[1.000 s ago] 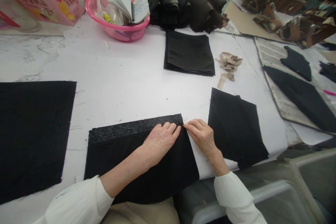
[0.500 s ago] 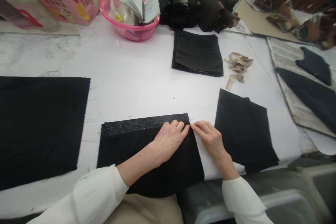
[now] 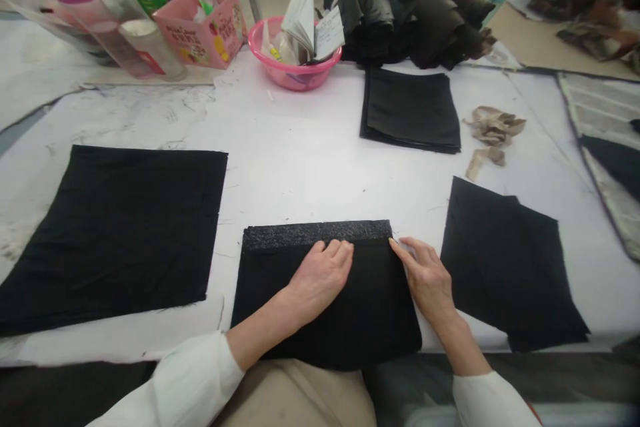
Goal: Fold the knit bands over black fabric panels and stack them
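A black fabric piece (image 3: 370, 307) lies in front of me at the table's near edge, its lower part hanging towards my lap. Along its top runs a speckled dark grey strip (image 3: 285, 235). My left hand (image 3: 323, 273) rests on the fabric just below the strip, its fingers bent and pressed together at the strip's lower edge. At the right edge of the piece, my right hand (image 3: 427, 273) touches the strip's lower corner with a fingertip; its fingers are stretched and somewhat apart. Its thumb is hard to make out.
Black fabric pieces lie to the left (image 3: 135, 227) and right (image 3: 505, 260). Farther back are a stack of black pieces (image 3: 413, 110), beige scraps (image 3: 493, 125), a pink basin (image 3: 300, 77) holding a notepad, a pink box (image 3: 200, 33), a bottle (image 3: 95, 13) and dark rolls (image 3: 415, 13).
My left hand has slid left along the strip's lower edge, away from the right corner. My right hand stays at that corner, its fingers more spread. The view has shifted left.
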{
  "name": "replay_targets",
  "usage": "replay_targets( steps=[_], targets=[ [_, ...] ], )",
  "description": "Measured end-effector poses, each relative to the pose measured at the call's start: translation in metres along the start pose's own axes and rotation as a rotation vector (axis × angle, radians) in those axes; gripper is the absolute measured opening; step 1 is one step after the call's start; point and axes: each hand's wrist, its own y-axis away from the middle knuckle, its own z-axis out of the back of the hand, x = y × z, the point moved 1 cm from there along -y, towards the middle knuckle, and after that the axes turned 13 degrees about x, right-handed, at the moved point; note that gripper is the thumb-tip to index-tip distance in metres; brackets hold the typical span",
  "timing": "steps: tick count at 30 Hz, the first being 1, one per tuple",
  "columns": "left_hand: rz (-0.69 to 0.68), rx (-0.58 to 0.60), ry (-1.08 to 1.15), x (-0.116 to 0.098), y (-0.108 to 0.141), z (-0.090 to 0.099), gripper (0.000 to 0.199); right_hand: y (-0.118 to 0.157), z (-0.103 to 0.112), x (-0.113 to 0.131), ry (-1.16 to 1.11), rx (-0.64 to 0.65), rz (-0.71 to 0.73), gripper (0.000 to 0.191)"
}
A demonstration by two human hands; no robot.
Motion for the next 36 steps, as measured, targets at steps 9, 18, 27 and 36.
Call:
replay_targets(
  steps=[9, 18, 27, 36],
  targets=[
    [0.25, -0.119, -0.046, 0.06, 0.113, -0.045, 0.04, 0.001, -0.001, 0.004, 0.007, -0.007, -0.034, 0.042],
    [0.379, -0.216, -0.021, 0.074, 0.137, -0.041, 0.028, -0.01, 0.02, 0.032, -0.027, -0.097, -0.125, 0.027],
    [0.415, -0.176, 0.079, 0.076, 0.138, -0.034, 0.014, -0.061, 0.031, 0.084, -0.092, 0.259, 0.094, 0.01],
    [0.283, -0.222, 0.316, 0.059, 0.109, -0.004, 0.025, -0.055, 0.061, 0.082, -0.34, 0.347, 0.23, 0.006]
  ],
)
